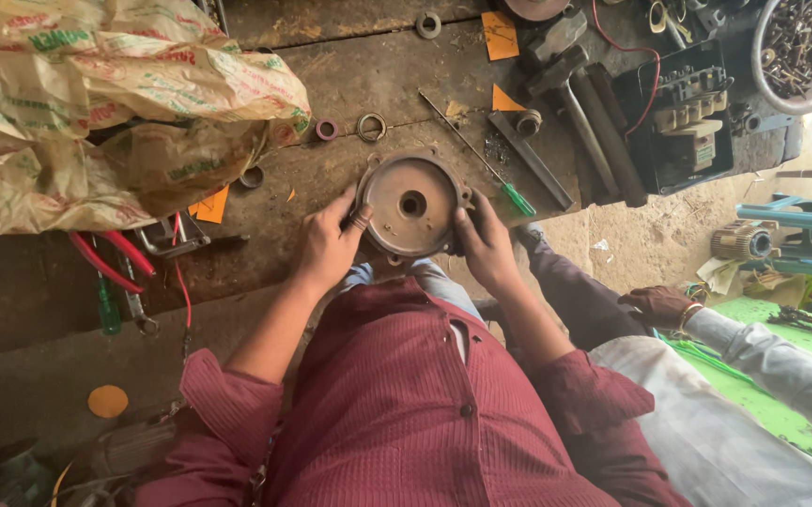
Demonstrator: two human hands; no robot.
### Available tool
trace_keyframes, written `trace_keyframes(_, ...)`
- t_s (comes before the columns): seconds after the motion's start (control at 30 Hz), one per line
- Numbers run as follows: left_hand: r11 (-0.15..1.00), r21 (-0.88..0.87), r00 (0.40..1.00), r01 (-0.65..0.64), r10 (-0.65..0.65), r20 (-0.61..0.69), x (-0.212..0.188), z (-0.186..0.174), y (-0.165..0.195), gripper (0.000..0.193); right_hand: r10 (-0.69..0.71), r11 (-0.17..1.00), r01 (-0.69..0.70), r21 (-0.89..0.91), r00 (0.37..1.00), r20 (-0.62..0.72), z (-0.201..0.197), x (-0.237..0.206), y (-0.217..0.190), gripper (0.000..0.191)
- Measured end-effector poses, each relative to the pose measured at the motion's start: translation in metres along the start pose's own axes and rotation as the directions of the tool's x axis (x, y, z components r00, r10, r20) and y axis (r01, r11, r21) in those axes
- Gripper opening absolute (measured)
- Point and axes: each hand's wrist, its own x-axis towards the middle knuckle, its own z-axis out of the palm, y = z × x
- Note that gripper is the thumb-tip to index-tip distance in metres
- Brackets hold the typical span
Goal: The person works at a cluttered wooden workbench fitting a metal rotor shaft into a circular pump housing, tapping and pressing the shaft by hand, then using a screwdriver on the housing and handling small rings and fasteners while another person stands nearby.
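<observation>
The dark, worn table (349,84) carries a crumpled plastic bag (96,103) at the left and hammers (565,75) at the right; at its near edge sits a round metal cover (412,205), gripped on either side by the left hand (329,246) and right hand (487,246), both closed on its rim; a green-handled screwdriver (481,161) lies untouched just beside it; loose rings (371,126) lie apart, so the work looks midway, nothing fastened yet.

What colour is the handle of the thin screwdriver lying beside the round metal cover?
Green; the screwdriver handle shows best in the head view, right of the round metal cover.
</observation>
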Motion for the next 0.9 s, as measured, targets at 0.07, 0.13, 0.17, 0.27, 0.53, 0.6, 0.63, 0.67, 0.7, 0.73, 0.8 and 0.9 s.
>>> trace_keyframes(0.07, 0.999, 0.047, 0.998, 0.017, -0.019, 0.057, 0.001, -0.006, -0.006, 0.052, -0.251, 0.959, 0.25, -0.134, 0.968, 0.006, 0.002, 0.004, 0.001, 0.047)
trace_keyframes(0.13, 0.99, 0.135, 0.992, 0.051, -0.066, 0.11, 0.003, -0.013, -0.004, 0.056, -0.059, 0.985, 0.066, -0.157, 0.997, 0.046, -0.001, 0.006, -0.001, 0.049)
trace_keyframes(0.17, 0.977, 0.198, 0.986, 0.073, -0.1, 0.132, 0.005, -0.016, 0.0, 0.058, 0.033, 0.985, -0.022, -0.17, 0.998, 0.062, -0.003, 0.006, -0.003, 0.05)
trace_keyframes(0.27, 0.919, 0.388, 0.997, -0.072, 0.058, 0.048, 0.003, -0.023, 0.017, 0.055, -0.075, 0.959, 0.096, -0.267, 0.993, 0.09, -0.017, -0.006, -0.015, 0.046)
trace_keyframes(0.53, 0.96, 0.275, 0.996, 0.049, -0.026, -0.088, 0.019, -0.036, 0.011, 0.033, 0.017, 0.961, -0.015, -0.278, 1.0, 0.008, -0.027, -0.063, -0.015, 0.037)
trace_keyframes(0.6, 0.953, 0.302, 0.996, 0.0, 0.027, -0.085, 0.033, -0.039, 0.001, 0.041, 0.023, 0.963, -0.019, -0.269, 1.0, 0.012, -0.026, -0.073, -0.016, 0.035)
trace_keyframes(0.63, 0.92, 0.386, 0.988, -0.073, 0.12, -0.098, 0.041, -0.038, -0.002, 0.044, 0.035, 0.966, -0.03, -0.256, 0.999, 0.015, -0.027, -0.077, -0.017, 0.035)
trace_keyframes(0.67, 0.873, 0.466, 0.971, -0.146, 0.216, -0.102, 0.05, -0.036, -0.004, 0.048, 0.046, 0.969, -0.041, -0.243, 0.999, 0.014, -0.028, -0.079, -0.019, 0.035)
trace_keyframes(0.7, 0.813, 0.54, 0.944, -0.218, 0.316, -0.095, 0.059, -0.034, -0.005, 0.052, 0.096, 0.96, -0.092, -0.264, 0.995, 0.004, -0.029, -0.081, -0.021, 0.035)
trace_keyframes(0.73, 0.835, 0.535, 0.985, -0.133, 0.169, -0.019, 0.069, -0.032, -0.006, 0.056, 0.148, 0.948, -0.146, -0.283, 0.989, -0.013, -0.031, -0.082, -0.022, 0.036)
trace_keyframes(0.8, 0.839, 0.544, 0.98, 0.019, -0.123, 0.156, 0.09, -0.022, -0.005, 0.063, 0.168, 0.94, -0.169, -0.297, 0.985, -0.028, -0.035, -0.085, -0.024, 0.035)
trace_keyframes(0.9, 0.853, 0.465, 0.963, -0.239, 0.269, 0.003, 0.118, 0.0, 0.003, 0.075, 0.028, 0.95, -0.031, -0.312, 0.999, -0.014, -0.041, -0.09, -0.022, 0.033)
